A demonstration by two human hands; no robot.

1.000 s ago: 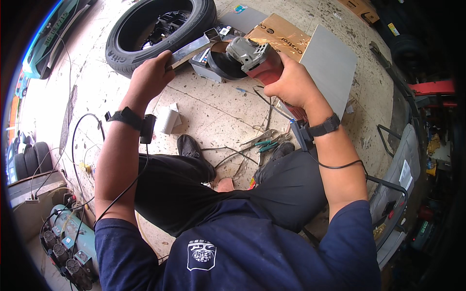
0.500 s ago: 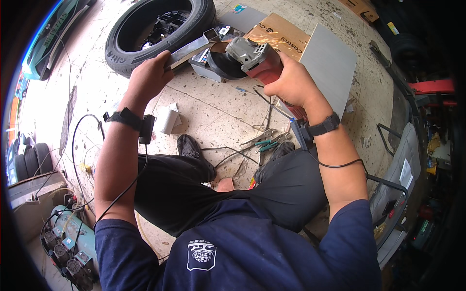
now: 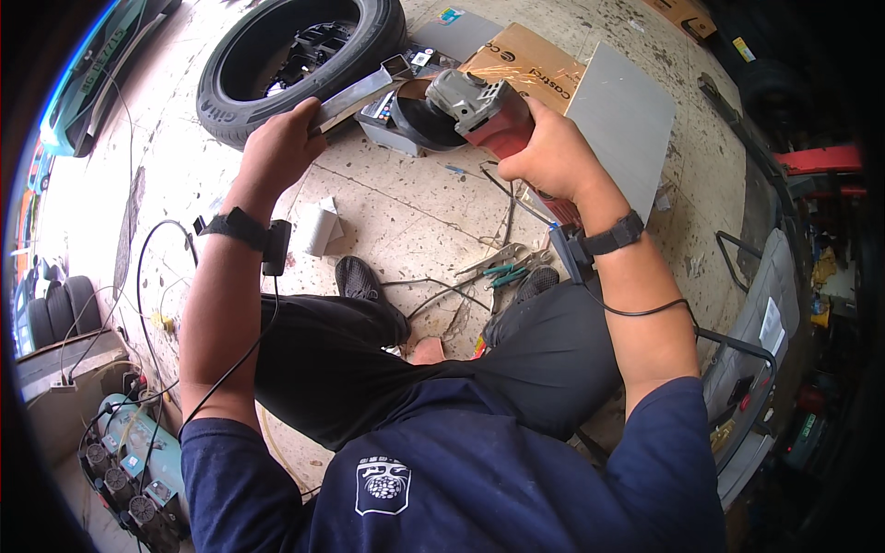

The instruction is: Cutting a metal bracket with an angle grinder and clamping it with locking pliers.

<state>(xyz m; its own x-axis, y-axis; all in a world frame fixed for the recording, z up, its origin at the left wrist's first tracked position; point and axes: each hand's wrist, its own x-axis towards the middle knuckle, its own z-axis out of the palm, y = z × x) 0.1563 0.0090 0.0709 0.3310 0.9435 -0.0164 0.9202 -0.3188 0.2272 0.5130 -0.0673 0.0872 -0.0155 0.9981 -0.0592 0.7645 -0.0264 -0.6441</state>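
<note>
My left hand (image 3: 281, 147) grips a length of square metal tube (image 3: 364, 92) that slants up to the right, its open end near the tyre. My right hand (image 3: 553, 157) holds a red and grey angle grinder (image 3: 475, 106), whose black disc guard (image 3: 429, 120) sits against the tube's far end. Both wrists wear black bands with cables. I sit on the floor with my legs folded under me.
A black tyre (image 3: 230, 83) lies at the upper left with parts inside it. A cardboard box (image 3: 535, 60) and a grey metal sheet (image 3: 622, 120) lie behind the grinder. Pliers (image 3: 502, 272) and cables lie by my knee. A small white box (image 3: 323, 226) sits on the floor.
Both hands stay on the tube and the grinder. The grinder has shifted slightly against the tube end; otherwise nothing has visibly moved.
</note>
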